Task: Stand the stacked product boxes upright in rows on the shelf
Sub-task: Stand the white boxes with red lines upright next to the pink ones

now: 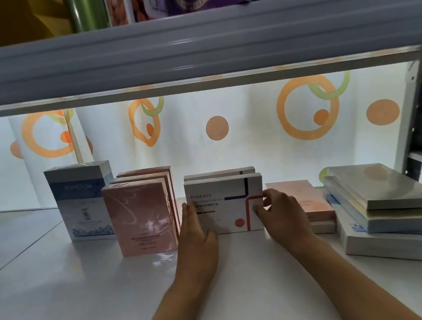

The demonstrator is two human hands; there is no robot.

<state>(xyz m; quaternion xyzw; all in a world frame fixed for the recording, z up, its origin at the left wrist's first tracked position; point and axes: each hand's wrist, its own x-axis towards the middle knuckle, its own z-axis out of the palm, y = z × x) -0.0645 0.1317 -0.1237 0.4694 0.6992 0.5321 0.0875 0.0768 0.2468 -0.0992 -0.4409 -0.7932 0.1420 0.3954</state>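
Observation:
A white box with red and black lines (226,205) stands upright mid-shelf, with a second like it (218,174) right behind. My left hand (196,233) presses its left edge and my right hand (281,212) pinches its right edge. Left of it stand three pink boxes (141,217) in a row, and a taller blue-and-white box (82,202) beyond them. To the right, a pink box (304,199) lies flat on another box. Further right is a flat stack of white and blue boxes (388,210).
The white shelf board (86,289) runs toward me, with its front lip near the bottom. The upper shelf's grey edge (184,48) hangs low above. A metal upright (417,106) stands at the right. A curtain with orange circles closes the back.

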